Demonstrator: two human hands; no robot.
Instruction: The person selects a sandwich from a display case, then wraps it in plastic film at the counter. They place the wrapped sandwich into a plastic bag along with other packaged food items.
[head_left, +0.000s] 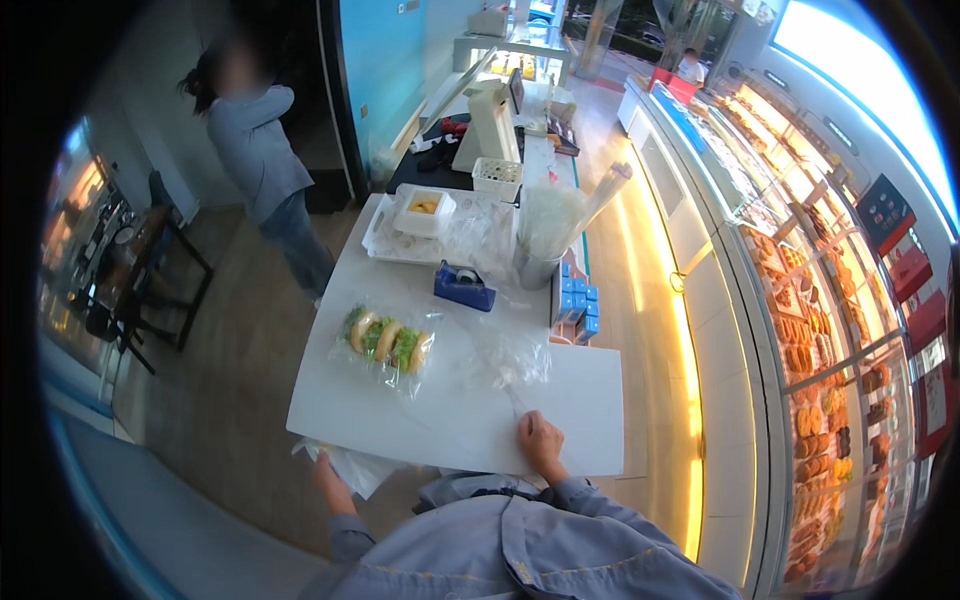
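Observation:
At the near left edge of the white counter (465, 442), my left hand (334, 484) grips a thin whitish plastic bag (364, 466) that hangs partly over the edge. My right hand (541, 442) is curled into a fist over the counter's front right part. From its fingers a narrow strip of clear plastic film (517, 401) runs up toward a crumpled pile of clear plastic bags (514, 356). Left of that pile lies a clear bag of filled sandwich rolls (386, 341) with green lettuce. Behind it sits a blue tape dispenser (465, 286).
Farther back stand a white tray (405, 251) with a foam box (424, 212), a metal canister (536, 270) of plastic sleeves and small blue boxes (577, 304). A person (259, 165) stands left of the counter. Lit bread display cases (814, 420) line the right.

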